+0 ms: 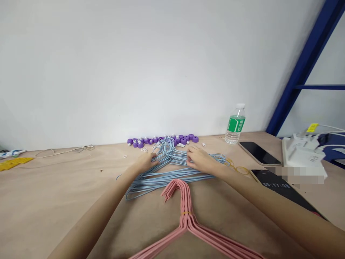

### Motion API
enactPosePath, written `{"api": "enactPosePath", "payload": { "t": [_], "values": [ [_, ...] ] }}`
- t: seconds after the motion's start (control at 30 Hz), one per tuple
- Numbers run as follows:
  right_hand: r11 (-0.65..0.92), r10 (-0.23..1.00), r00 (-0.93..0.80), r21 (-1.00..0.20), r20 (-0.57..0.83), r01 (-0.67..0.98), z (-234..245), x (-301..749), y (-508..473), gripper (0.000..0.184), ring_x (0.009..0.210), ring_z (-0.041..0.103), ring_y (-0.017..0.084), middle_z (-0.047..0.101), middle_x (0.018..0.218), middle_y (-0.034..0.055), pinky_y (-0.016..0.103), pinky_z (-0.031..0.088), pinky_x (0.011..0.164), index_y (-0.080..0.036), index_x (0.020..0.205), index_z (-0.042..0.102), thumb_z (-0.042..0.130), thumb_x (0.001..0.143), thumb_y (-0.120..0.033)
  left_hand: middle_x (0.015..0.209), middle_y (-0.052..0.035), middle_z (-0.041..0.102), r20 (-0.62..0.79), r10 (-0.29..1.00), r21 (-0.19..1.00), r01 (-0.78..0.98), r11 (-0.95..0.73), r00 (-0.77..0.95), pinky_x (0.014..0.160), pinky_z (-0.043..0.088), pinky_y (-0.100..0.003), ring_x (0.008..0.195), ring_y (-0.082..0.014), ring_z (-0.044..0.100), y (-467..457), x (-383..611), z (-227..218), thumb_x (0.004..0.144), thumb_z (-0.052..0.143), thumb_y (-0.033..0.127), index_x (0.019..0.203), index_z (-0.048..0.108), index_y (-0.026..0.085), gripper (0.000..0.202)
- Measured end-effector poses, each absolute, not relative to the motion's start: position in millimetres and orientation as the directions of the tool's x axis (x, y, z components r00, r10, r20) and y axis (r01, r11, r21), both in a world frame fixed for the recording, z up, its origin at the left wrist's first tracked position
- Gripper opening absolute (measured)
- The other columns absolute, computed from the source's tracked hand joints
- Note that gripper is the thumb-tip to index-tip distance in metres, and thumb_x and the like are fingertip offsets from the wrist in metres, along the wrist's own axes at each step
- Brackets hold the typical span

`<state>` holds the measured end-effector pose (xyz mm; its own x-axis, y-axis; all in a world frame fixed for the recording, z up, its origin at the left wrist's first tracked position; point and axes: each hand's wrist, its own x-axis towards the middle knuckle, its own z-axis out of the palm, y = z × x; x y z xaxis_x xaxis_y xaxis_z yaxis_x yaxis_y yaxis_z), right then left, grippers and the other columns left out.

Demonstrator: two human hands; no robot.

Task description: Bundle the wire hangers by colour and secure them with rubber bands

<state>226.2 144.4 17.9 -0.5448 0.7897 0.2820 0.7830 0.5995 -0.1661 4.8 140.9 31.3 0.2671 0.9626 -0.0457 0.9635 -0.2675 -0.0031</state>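
The blue wire hangers (172, 175) lie in a loose pile on the table (67, 201), at 3 o'clock from the left hand (145, 162) and 9 o'clock from the right hand (201, 159), about equally near to the 2. Their hooks point to 12 o'clock; the long bottom bars run roughly 9 to 3. Each hand's fingers curl against a sloping shoulder; whether they clamp any wire, I cannot tell. Banded pink hangers (185, 201) lie at 6 o'clock.
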Motion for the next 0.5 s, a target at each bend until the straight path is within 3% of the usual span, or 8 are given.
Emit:
{"api": "enactPosePath", "payload": {
  "t": [0.13,0.23,0.33,0.5],
  "values": [
    [0.554,0.814,-0.463,-0.229,0.351,0.801,5,239,158,0.015,0.089,0.055,0.022,0.058,0.094,0.0147,0.034,0.044,0.076,-0.011,0.086,0.058,0.044,0.079,-0.009,0.086,-0.0034,0.061,-0.015,0.968,0.017,0.968,-0.249,0.249,0.072,0.049,-0.035,0.077,-0.0148,0.059,139,-1,29,0.086,0.049,0.031,0.09,0.057,0.012,0.021],
    [0.565,0.811,-0.459,-0.282,0.363,0.775,-2,242,167,0.014,0.088,0.058,0.021,0.061,0.094,0.0119,0.033,0.046,0.076,-0.012,0.091,0.058,0.049,0.08,-0.015,0.082,-0.0024,0.061,-0.001,0.971,0.04,0.97,-0.239,0.239,0.072,0.049,-0.034,0.076,-0.0143,0.059,138,-2,29,0.086,0.05,0.029,0.083,0.058,0.012,0.019],
    [0.599,0.789,-0.475,-0.312,0.39,0.738,-6,242,171,0.009,0.086,0.059,0.02,0.064,0.09,0.0076,0.032,0.047,0.076,-0.017,0.085,0.059,0.058,0.076,-0.02,0.081,-0.0017,0.062,0.021,0.97,0.071,0.967,-0.244,0.243,0.072,0.049,-0.033,0.075,-0.014,0.059,135,0,29,0.086,0.05,0.027,0.081,0.059,0.012,0.018],
    [0.613,0.771,-0.449,-0.336,0.451,0.716,-12,240,172,0.01,0.079,0.06,0.02,0.064,0.079,0.0054,0.032,0.047,0.072,-0.018,0.07,0.056,0.056,0.071,-0.008,0.082,-0.0018,0.062,0.079,0.965,0.099,0.961,-0.258,0.251,0.075,0.049,-0.034,0.078,-0.0143,0.06,133,3,25,0.087,0.048,0.021,0.087,0.059,0.013,0.014]
  ]
}}
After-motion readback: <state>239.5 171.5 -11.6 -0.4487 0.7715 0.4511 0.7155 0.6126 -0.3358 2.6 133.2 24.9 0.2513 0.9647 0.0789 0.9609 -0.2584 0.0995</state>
